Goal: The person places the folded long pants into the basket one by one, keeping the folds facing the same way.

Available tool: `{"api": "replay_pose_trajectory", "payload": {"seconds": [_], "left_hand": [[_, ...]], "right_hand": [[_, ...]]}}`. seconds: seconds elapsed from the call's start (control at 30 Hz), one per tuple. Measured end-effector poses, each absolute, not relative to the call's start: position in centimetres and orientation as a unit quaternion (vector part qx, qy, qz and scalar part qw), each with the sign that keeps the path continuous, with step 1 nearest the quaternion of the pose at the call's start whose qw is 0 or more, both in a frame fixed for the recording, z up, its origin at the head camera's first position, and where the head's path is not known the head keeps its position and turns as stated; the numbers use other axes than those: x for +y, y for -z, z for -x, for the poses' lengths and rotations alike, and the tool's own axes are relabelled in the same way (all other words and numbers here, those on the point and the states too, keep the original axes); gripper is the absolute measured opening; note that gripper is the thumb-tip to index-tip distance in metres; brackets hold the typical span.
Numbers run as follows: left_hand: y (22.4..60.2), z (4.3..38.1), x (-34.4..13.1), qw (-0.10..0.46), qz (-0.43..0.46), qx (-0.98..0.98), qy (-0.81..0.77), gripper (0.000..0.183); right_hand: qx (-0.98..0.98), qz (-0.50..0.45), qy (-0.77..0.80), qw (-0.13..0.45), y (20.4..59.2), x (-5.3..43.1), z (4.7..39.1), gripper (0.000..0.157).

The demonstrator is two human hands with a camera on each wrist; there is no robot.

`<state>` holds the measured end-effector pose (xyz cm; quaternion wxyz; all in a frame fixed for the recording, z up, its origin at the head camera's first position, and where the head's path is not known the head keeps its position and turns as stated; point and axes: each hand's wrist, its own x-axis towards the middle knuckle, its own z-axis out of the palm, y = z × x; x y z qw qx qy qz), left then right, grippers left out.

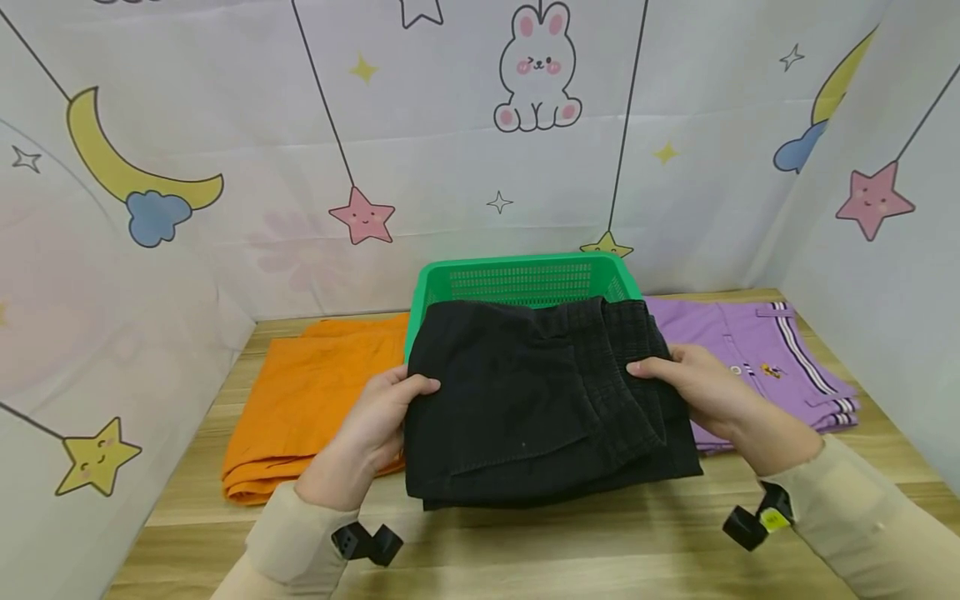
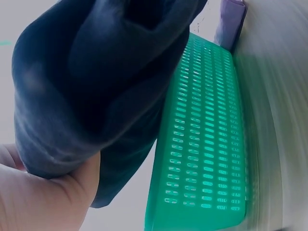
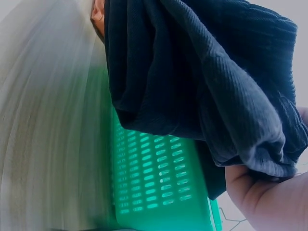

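Both hands hold a folded pair of black pants (image 1: 502, 400) with a ribbed elastic waistband, raised in front of a green basket (image 1: 517, 279). My left hand (image 1: 371, 421) grips the left edge, thumb on top and fingers underneath. At the waistband end, my right hand (image 1: 708, 392) pinches the other side in the same way. In the left wrist view the folded layers of the pants (image 2: 57, 110) bulge over the hand, beside the basket's slotted wall (image 2: 207, 144). The right wrist view shows the pants (image 3: 192, 82) sagging in thick folds. The pants hide most of the basket's inside.
Folded orange pants (image 1: 315, 392) lie on the wooden table (image 1: 547, 558) left of the basket. Folded purple pants (image 1: 757, 350) with striped trim lie to its right. A white cloth backdrop (image 1: 450, 150) printed with stars and a rabbit encloses the back and sides.
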<state>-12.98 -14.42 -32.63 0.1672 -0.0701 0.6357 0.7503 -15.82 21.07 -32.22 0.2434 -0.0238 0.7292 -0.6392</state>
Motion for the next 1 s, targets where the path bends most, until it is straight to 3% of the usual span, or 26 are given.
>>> {"api": "replay_pose_trajectory", "payload": {"seconds": [1.0], "left_hand": [[32.4,14.1,-14.3,0.154,0.078,0.643,-0.746,0.039]], "right_hand": [[0.719,0.017,0.656,0.229,32.6,21.2,16.7,0.030]]}}
